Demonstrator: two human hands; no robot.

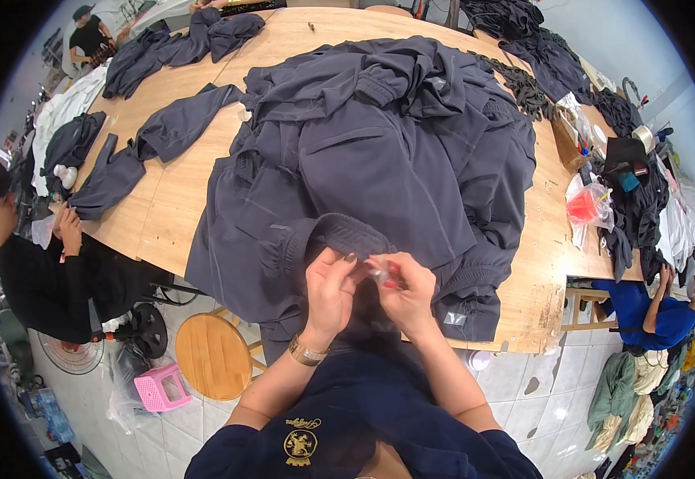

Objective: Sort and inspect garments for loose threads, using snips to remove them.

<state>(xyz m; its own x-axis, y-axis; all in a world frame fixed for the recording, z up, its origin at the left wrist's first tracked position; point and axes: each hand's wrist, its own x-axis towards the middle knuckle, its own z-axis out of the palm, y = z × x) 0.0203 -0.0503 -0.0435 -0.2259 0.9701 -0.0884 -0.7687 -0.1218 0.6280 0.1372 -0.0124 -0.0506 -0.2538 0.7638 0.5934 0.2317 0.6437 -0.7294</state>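
Note:
A dark grey garment (283, 247) with a gathered elastic band (347, 231) lies at the near edge of a large heap of similar garments (363, 152). My left hand (331, 295) pinches the garment just below the band, thumb against fingers. Close beside it, my right hand (407, 291) is closed on a small clear and red item (381, 271), too small to name. The two hands' fingertips nearly meet. Cloth under my fingers is partly hidden by them.
The heap rests on a wooden table (531, 311). At the left, a person in black (44, 263) handles dark cloth; another in blue (651, 307) sits at right. A round wooden stool (213, 355) and a pink plastic stool (162, 389) stand on the floor. A red drink cup (583, 207) sits rightward.

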